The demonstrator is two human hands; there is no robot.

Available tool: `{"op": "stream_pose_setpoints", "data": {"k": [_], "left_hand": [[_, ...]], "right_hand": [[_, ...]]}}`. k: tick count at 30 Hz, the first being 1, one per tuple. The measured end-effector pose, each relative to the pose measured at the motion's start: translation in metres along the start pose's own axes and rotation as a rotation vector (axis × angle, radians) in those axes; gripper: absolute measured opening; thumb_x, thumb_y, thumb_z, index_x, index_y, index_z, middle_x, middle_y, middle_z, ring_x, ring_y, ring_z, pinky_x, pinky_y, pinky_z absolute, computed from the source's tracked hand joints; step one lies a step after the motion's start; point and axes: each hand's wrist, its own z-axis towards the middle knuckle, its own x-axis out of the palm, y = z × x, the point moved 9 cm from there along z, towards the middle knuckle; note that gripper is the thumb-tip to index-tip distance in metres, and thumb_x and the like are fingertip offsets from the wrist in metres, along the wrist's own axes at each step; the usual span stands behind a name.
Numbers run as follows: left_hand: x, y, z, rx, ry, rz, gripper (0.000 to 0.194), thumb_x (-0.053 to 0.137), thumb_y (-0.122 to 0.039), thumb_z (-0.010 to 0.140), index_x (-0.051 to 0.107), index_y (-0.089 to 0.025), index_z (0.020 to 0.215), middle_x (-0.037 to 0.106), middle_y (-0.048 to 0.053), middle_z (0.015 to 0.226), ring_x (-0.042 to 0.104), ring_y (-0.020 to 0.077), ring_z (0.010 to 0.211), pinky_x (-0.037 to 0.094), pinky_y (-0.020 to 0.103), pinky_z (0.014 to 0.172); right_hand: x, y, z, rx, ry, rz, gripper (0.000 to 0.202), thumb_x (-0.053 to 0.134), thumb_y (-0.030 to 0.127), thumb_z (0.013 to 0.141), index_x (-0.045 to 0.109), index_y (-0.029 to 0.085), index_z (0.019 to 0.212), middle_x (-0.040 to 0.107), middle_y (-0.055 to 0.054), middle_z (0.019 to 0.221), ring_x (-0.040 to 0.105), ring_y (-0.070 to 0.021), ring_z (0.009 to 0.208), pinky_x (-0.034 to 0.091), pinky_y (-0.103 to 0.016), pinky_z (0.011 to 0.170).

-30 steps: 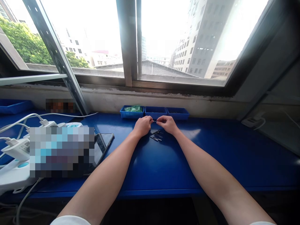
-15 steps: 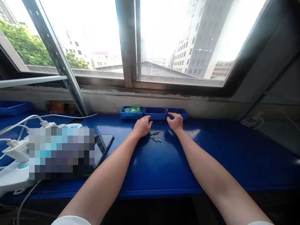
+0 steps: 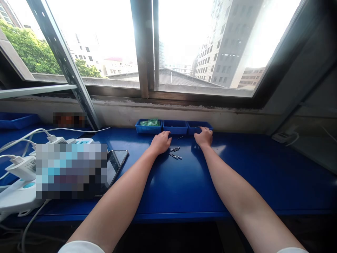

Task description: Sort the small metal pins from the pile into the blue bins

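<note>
At the far left I see a blue tray on the edge of the blue tabletop. Nearer, white power strips with plugged-in white cables lie beside a blurred-out patch, and a dark phone rests flat just right of that patch. A slanted metal bar rises from the tabletop across the window, which fills the far wall and looks out on trees at left and tall buildings at right; below its frame runs a stained pale sill wall.

My left hand rests on the tabletop, fingers loosely curled downward, and I cannot tell whether it pinches anything. Just right of it lie a few small dark metal pins, scattered on the tabletop between my two hands, with one more thin piece a little farther off. Against the wall stand three small blue bins in a row: the left bin holds green parts, the middle bin sits just beyond my left hand, and the right bin is where my right hand sits, fingers bent over its near rim and touching it; what they grip, if anything, is hidden.

At the far right a grey ledge carries a white cable.
</note>
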Motion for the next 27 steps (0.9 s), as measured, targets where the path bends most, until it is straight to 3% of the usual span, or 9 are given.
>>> {"op": "stream_pose_setpoints", "data": {"k": [7,13,15,18,22,27], "left_hand": [[0.001,0.000,0.000,-0.007,0.014,-0.002,0.040,0.040,-0.033,0.089,0.049,-0.014,0.123,0.059,0.012,0.119,0.055,0.0255,0.107,0.042,0.035,0.088],[-0.001,0.000,0.000,-0.006,0.005,0.017,0.035,0.038,-0.034,0.089,0.056,-0.015,0.114,0.061,0.011,0.114,0.056,0.0260,0.105,0.043,0.036,0.086],[-0.003,0.000,0.001,-0.004,0.002,0.026,0.033,0.038,-0.034,0.090,0.060,-0.017,0.108,0.062,0.010,0.109,0.057,0.0254,0.101,0.044,0.036,0.085],[-0.005,0.000,0.001,-0.002,-0.002,0.044,0.031,0.038,-0.031,0.089,0.064,-0.018,0.100,0.064,0.009,0.103,0.059,0.0237,0.096,0.045,0.033,0.083],[-0.005,0.000,0.001,0.006,-0.002,0.061,0.029,0.040,-0.027,0.087,0.067,-0.019,0.095,0.064,0.008,0.099,0.059,0.0216,0.092,0.045,0.030,0.079],[-0.005,-0.002,0.000,0.016,0.002,0.052,0.029,0.042,-0.027,0.086,0.068,-0.019,0.094,0.064,0.008,0.098,0.059,0.0222,0.091,0.045,0.031,0.080]], "right_hand": [[0.001,-0.001,-0.003,-0.008,-0.022,0.020,0.046,0.054,0.026,0.068,0.062,0.015,0.111,0.055,-0.015,0.114,0.045,-0.0316,0.106,0.043,-0.041,0.080],[-0.003,0.023,-0.009,-0.121,-0.056,0.096,0.025,0.051,0.023,0.071,0.066,0.016,0.090,0.057,-0.013,0.100,0.050,-0.0276,0.100,0.045,-0.036,0.077],[0.004,0.036,-0.013,-0.217,0.032,0.169,0.020,0.051,0.021,0.071,0.066,0.017,0.082,0.061,-0.010,0.088,0.055,-0.0235,0.089,0.046,-0.034,0.075],[0.023,0.057,-0.025,-0.378,0.277,0.294,0.016,0.054,0.020,0.070,0.067,0.018,0.078,0.063,-0.004,0.074,0.056,-0.0176,0.070,0.046,-0.030,0.068],[0.039,0.075,-0.044,-0.509,0.545,0.357,0.014,0.059,0.019,0.067,0.071,0.019,0.075,0.065,-0.002,0.077,0.057,-0.0156,0.071,0.045,-0.027,0.068],[0.047,0.085,-0.057,-0.536,0.736,0.347,0.015,0.067,0.025,0.066,0.074,0.020,0.078,0.063,-0.002,0.076,0.056,-0.0137,0.068,0.044,-0.025,0.064]]}}
